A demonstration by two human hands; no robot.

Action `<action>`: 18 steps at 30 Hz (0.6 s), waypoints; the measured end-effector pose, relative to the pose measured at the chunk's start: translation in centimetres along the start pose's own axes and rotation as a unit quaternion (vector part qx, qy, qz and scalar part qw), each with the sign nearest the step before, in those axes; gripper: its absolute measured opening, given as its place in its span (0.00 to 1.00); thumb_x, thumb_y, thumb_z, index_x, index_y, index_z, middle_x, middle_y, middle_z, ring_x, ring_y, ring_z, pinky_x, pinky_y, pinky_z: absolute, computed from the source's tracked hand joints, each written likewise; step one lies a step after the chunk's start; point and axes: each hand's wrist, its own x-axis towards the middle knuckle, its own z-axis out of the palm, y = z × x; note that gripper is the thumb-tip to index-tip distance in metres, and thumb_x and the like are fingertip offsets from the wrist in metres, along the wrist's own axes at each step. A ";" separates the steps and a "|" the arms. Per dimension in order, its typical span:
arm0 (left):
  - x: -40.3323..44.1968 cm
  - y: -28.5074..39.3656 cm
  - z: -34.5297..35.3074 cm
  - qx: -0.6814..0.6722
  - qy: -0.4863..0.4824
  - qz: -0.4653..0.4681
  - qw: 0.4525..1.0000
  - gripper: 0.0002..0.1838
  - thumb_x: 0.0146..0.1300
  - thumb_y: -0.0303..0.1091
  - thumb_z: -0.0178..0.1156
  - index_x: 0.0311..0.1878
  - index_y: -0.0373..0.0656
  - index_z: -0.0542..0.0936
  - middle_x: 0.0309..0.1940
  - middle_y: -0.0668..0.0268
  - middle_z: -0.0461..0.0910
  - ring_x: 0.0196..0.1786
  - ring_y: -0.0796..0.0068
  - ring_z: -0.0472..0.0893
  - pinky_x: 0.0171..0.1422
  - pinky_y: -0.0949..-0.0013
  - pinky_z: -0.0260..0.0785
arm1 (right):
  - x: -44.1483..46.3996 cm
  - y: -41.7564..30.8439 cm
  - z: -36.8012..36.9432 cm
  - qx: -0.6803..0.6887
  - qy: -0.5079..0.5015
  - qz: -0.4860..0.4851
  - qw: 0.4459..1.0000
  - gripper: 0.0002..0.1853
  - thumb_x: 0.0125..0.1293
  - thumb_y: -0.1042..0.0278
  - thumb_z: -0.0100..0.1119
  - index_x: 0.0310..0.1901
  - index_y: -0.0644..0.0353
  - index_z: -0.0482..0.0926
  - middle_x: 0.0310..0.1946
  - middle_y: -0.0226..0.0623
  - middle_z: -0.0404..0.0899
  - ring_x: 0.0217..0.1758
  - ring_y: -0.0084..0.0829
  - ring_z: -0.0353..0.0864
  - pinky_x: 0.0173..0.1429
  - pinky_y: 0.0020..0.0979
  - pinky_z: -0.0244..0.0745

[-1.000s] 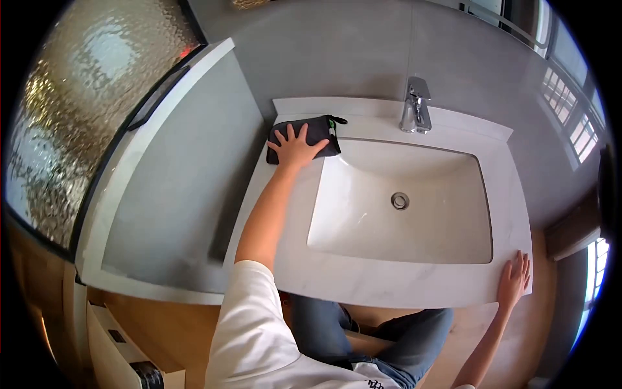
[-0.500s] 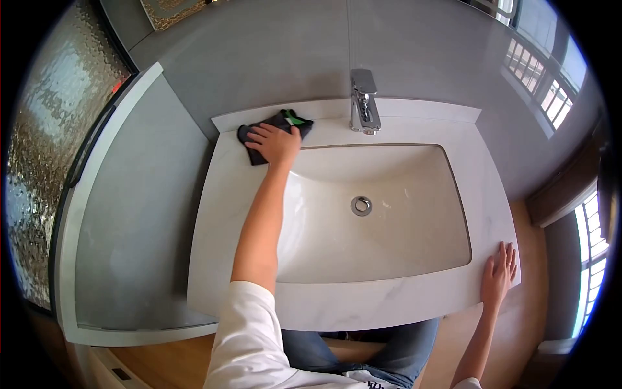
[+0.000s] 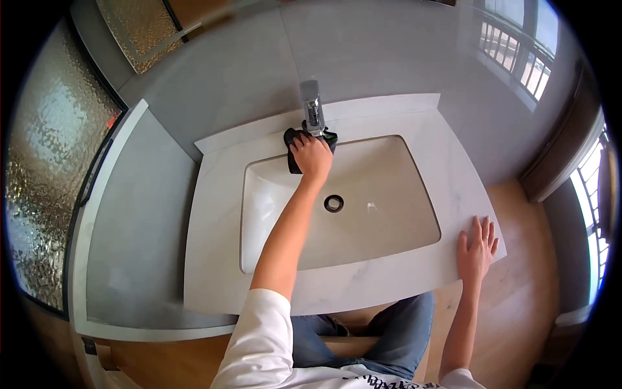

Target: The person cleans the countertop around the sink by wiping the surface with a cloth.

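A black cloth (image 3: pixel 293 162) with a little green on it is bunched at the base of the chrome faucet (image 3: pixel 313 109). It overlaps the back rim of the white sink basin (image 3: pixel 389 194). My left hand (image 3: pixel 313 159) is on top of the cloth, its fingers curled over and gripping it, and hides part of it. On the right front part of the pale marbled countertop (image 3: pixel 210 240), my right hand (image 3: pixel 477 254) lies flat with its fingers spread, holding nothing.
A round drain (image 3: pixel 334 203) sits in the basin floor. Left of the counter is a grey recessed panel with a white ledge (image 3: pixel 107 211), beside textured glass (image 3: pixel 55 175). A grey wall (image 3: pixel 382 58) rises behind the faucet.
My left hand has moved the cloth right along the back of the counter, from the left rear corner to the faucet. My right hand stays on the counter. The view has tilted and shifted.
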 end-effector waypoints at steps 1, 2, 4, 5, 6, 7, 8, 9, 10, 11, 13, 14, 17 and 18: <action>-0.6 0.3 -0.5 -0.014 -0.003 0.022 1.000 0.25 0.66 0.43 0.51 0.55 0.29 0.78 0.58 0.45 0.77 0.65 0.45 0.72 0.70 0.46 0.60 | 0.0 0.0 0.0 0.006 -0.001 -0.002 1.000 0.27 0.68 0.55 0.50 0.68 0.51 0.68 0.75 0.40 0.58 0.80 0.40 0.50 0.81 0.45 0.38; -1.0 0.7 -1.1 -0.013 -0.002 0.028 1.000 0.25 0.66 0.43 0.51 0.55 0.29 0.78 0.58 0.45 0.77 0.65 0.45 0.72 0.70 0.46 0.60 | 0.0 -0.1 -0.1 0.009 0.000 0.003 1.000 0.27 0.68 0.55 0.50 0.68 0.51 0.68 0.75 0.40 0.58 0.80 0.40 0.50 0.81 0.45 0.38; -1.8 1.4 -1.8 -0.036 -0.019 0.085 0.996 0.23 0.66 0.42 0.52 0.52 0.29 0.79 0.56 0.46 0.78 0.63 0.45 0.73 0.68 0.46 0.63 | -0.1 -0.2 -0.6 0.013 -0.010 -0.001 1.000 0.27 0.68 0.54 0.51 0.68 0.50 0.69 0.75 0.40 0.58 0.80 0.40 0.49 0.81 0.45 0.38; -2.0 1.9 -2.1 -0.052 -0.016 0.101 0.993 0.22 0.67 0.41 0.52 0.52 0.29 0.79 0.55 0.46 0.78 0.61 0.46 0.75 0.68 0.48 0.63 | -0.2 -0.1 -0.5 0.017 -0.002 -0.007 1.000 0.27 0.68 0.55 0.52 0.67 0.50 0.69 0.74 0.40 0.59 0.80 0.40 0.50 0.81 0.46 0.38; -2.1 2.4 -1.8 -0.055 -0.016 0.105 0.993 0.22 0.67 0.41 0.52 0.52 0.29 0.79 0.55 0.46 0.78 0.61 0.46 0.75 0.68 0.48 0.63 | -0.2 0.0 -0.5 0.017 0.000 -0.003 1.000 0.27 0.68 0.55 0.52 0.67 0.50 0.69 0.74 0.40 0.59 0.80 0.40 0.50 0.81 0.46 0.38; -2.3 2.9 -1.5 -0.078 -0.003 0.153 0.985 0.22 0.67 0.41 0.52 0.52 0.29 0.79 0.56 0.46 0.79 0.60 0.47 0.75 0.68 0.49 0.63 | -0.2 0.1 -0.5 0.023 0.005 -0.012 1.000 0.27 0.67 0.55 0.52 0.67 0.50 0.70 0.74 0.40 0.59 0.80 0.40 0.50 0.81 0.46 0.39; -2.3 3.4 -1.2 -0.103 0.009 0.202 0.974 0.22 0.67 0.40 0.52 0.53 0.29 0.79 0.56 0.47 0.79 0.60 0.48 0.76 0.69 0.51 0.63 | -0.2 0.2 -0.4 0.030 0.011 -0.020 0.999 0.27 0.67 0.55 0.53 0.67 0.50 0.70 0.74 0.40 0.60 0.80 0.40 0.50 0.81 0.47 0.39; -2.1 3.9 -0.6 -0.092 0.045 0.221 0.970 0.22 0.67 0.40 0.52 0.54 0.30 0.79 0.56 0.48 0.79 0.60 0.49 0.76 0.69 0.54 0.63 | -0.2 0.2 -0.2 0.038 0.027 -0.025 0.999 0.26 0.66 0.56 0.54 0.66 0.51 0.71 0.73 0.41 0.61 0.79 0.41 0.52 0.80 0.47 0.40; -1.6 4.4 0.0 -0.098 0.045 0.227 0.968 0.22 0.67 0.40 0.52 0.54 0.30 0.79 0.56 0.48 0.79 0.60 0.49 0.76 0.69 0.54 0.63 | -0.2 0.3 -0.2 0.035 0.030 -0.018 0.999 0.26 0.66 0.56 0.54 0.66 0.51 0.71 0.73 0.41 0.61 0.79 0.41 0.52 0.80 0.47 0.40; -0.7 4.7 0.6 -0.129 0.039 0.211 0.968 0.22 0.67 0.40 0.52 0.54 0.31 0.79 0.57 0.49 0.79 0.61 0.49 0.76 0.70 0.54 0.63 | -0.1 0.4 -0.2 0.041 0.033 -0.022 0.998 0.26 0.66 0.56 0.54 0.65 0.51 0.72 0.73 0.41 0.61 0.79 0.42 0.52 0.80 0.48 0.41; 0.9 5.2 1.5 -0.169 0.026 0.195 0.966 0.21 0.66 0.39 0.53 0.55 0.33 0.80 0.58 0.49 0.79 0.63 0.48 0.75 0.71 0.55 0.63 | -0.2 0.4 -0.1 0.051 0.044 -0.031 0.997 0.26 0.64 0.58 0.56 0.64 0.52 0.73 0.72 0.43 0.63 0.78 0.43 0.54 0.80 0.49 0.42; 1.6 5.4 1.9 -0.180 0.019 0.197 0.963 0.21 0.66 0.39 0.53 0.54 0.33 0.80 0.57 0.49 0.79 0.62 0.48 0.76 0.71 0.54 0.63 | -0.3 0.3 -0.2 0.046 0.043 -0.027 0.998 0.26 0.64 0.58 0.56 0.64 0.52 0.73 0.72 0.43 0.63 0.78 0.43 0.54 0.80 0.49 0.42; 3.2 5.4 2.7 -0.229 -0.007 0.214 0.949 0.21 0.66 0.40 0.53 0.53 0.33 0.81 0.58 0.50 0.78 0.62 0.50 0.76 0.71 0.54 0.63 | -0.1 0.0 -0.2 0.058 0.050 -0.026 0.997 0.26 0.63 0.60 0.57 0.63 0.53 0.73 0.71 0.43 0.64 0.78 0.44 0.54 0.79 0.51 0.42; 3.3 5.6 2.2 -0.253 -0.022 0.215 0.943 0.21 0.68 0.41 0.51 0.54 0.35 0.81 0.59 0.51 0.78 0.63 0.50 0.75 0.71 0.54 0.63 | 0.4 0.0 -0.4 0.053 0.053 -0.025 0.997 0.26 0.63 0.60 0.57 0.63 0.53 0.73 0.71 0.43 0.64 0.78 0.44 0.54 0.79 0.51 0.42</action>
